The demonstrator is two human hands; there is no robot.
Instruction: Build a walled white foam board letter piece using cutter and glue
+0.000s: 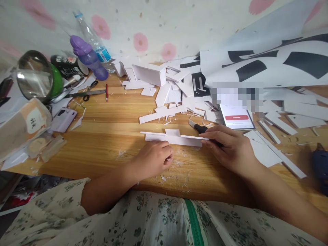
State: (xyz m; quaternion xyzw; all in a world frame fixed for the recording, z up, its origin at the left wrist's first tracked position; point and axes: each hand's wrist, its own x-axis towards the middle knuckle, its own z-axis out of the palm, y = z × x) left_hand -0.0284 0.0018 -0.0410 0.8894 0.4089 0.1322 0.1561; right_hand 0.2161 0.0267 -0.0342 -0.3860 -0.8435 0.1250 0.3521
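Note:
A white foam board piece [189, 141] lies on the wooden table in front of me, with a narrow strip along its top and a small tab rising at its middle. My left hand [156, 155] is curled into a loose fist against the near side of this piece, and nothing shows in its fingers. In my right hand [228, 145] is a utility knife [201, 128] with a black handle, its blade pointing up and left. Thumb and fingertips of the same hand pinch the right end of the strip. Part of the knife's handle is hidden under the fingers.
White board offcuts [164, 94] and a folded board shape [148, 73] lie behind. A phone [237, 116] lies beyond my right hand. Bottles [89, 58], scissors [89, 93], a pencil [107, 92] and a glass lid [34, 77] are left. A dark blue tool [320, 167] sits right.

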